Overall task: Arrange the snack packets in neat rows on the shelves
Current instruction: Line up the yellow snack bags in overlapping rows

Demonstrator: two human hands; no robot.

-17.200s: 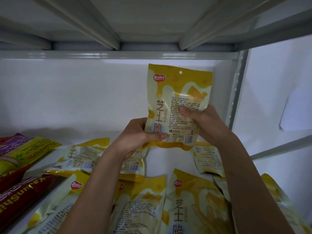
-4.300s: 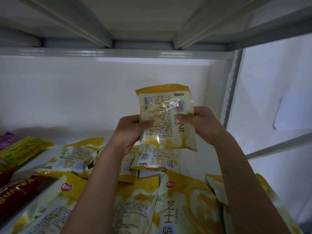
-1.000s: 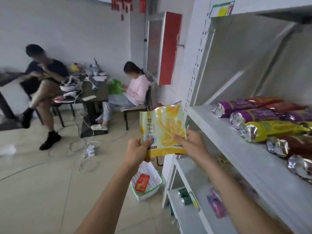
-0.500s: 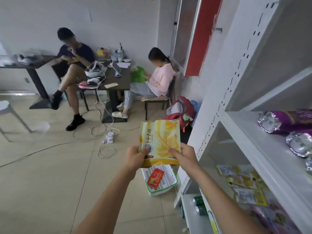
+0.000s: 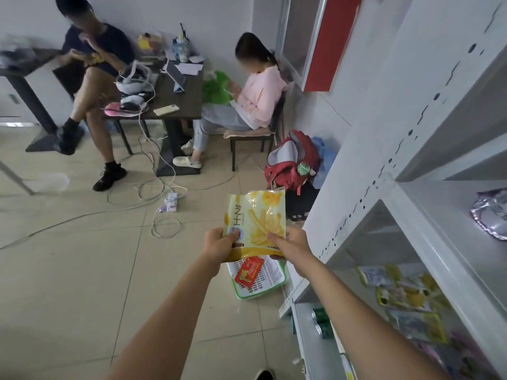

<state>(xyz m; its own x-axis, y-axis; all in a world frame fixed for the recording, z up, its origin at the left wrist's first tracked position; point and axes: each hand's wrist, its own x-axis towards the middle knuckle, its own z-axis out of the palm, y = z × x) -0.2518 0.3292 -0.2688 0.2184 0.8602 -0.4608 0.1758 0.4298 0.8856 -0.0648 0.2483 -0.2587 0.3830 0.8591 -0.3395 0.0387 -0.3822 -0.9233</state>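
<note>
I hold one yellow snack packet [image 5: 256, 220] upright in front of me, away from the shelves and above the floor. My left hand [image 5: 218, 244] pinches its lower left edge and my right hand [image 5: 292, 245] pinches its lower right edge. Under the packet, on the floor, sits a white and green basket [image 5: 263, 283] with a red packet [image 5: 249, 271] in it. The white shelf unit [image 5: 406, 204] stands at my right; a purple foil packet [image 5: 491, 212] lies on one shelf and several yellow packets [image 5: 403, 294] lie on the shelf below.
Two people sit at a dark table [image 5: 175, 97] at the back left. Cables [image 5: 162, 193] trail over the tiled floor. A red backpack [image 5: 290, 160] leans by the shelf unit's end. Green cans [image 5: 319, 322] stand on the lowest shelf.
My view has swung from inside the shelf out to the room. The packet I hold now shows its front, and it has sunk lower, over the floor basket.
</note>
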